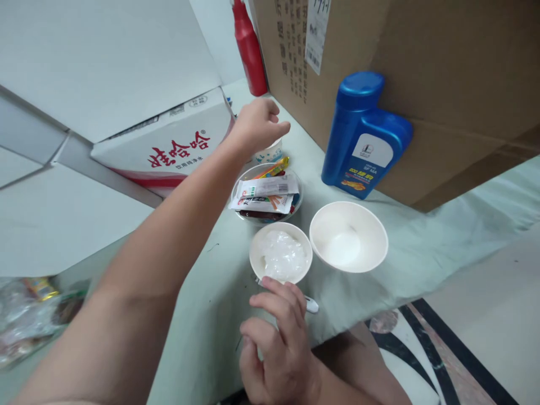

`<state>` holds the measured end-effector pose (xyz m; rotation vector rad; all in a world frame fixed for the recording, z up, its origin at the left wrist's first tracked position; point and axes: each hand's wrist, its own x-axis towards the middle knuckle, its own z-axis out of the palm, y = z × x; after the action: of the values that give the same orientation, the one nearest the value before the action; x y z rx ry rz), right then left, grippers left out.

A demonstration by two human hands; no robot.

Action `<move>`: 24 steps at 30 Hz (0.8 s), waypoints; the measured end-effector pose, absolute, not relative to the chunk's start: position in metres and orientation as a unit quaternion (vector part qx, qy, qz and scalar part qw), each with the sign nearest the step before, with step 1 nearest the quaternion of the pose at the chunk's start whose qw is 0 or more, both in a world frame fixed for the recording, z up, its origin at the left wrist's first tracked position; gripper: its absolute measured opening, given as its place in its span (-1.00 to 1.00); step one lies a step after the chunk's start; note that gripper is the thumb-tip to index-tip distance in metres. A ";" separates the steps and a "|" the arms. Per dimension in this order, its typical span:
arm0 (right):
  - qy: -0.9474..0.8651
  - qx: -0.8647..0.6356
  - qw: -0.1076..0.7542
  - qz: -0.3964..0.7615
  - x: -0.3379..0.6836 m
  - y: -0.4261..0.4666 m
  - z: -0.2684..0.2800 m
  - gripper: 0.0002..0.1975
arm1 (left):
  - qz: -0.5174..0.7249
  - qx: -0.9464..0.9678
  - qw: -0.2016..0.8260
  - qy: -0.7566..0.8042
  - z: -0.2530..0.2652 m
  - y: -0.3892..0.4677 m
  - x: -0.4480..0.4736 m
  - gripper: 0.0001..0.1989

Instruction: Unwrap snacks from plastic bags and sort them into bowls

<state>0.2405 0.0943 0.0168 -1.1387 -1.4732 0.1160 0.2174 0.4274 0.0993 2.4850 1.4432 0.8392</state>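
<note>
My left hand (262,122) is stretched far forward with its fingers curled, above a white paper cup (270,152) with a blue pattern. What it grips, if anything, is hidden from view. Close to me, my right hand (282,343) is loosely bent, its fingers apart and nothing in them. Its fingertips are by the near rim of a white paper bowl (282,256) with crumpled clear plastic inside. Partly behind those fingers lies a small white object (311,305). A clear round bowl (300,197) beyond holds several packaged snacks (266,191).
A second white paper bowl (348,239) stands at the right. Behind are a blue oil bottle (365,140), a large cardboard box (442,84) and a red bottle (250,50). At left are a white water carton (177,143) and a bag of packets (36,315).
</note>
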 end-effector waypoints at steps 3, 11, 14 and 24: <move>-0.631 -0.478 0.609 0.057 0.241 0.092 0.021 -0.75 | 0.245 0.857 0.142 0.431 0.123 0.360 0.177 -0.64; -0.636 -0.461 0.612 0.096 0.232 0.084 0.025 -0.72 | 0.062 0.930 0.131 0.337 0.065 0.300 0.111 -0.50; -0.645 -0.452 0.611 0.084 0.228 0.082 0.023 -0.75 | 0.088 0.935 0.086 0.332 0.043 0.309 0.114 -0.53; -0.620 -0.473 0.625 0.040 0.211 0.091 0.012 -0.75 | 0.095 0.894 0.036 0.437 0.033 0.393 0.162 -0.39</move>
<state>0.2107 0.0907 0.0119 -1.0851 -1.4214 0.0911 0.1625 0.3927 0.0331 2.7453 1.3411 0.2921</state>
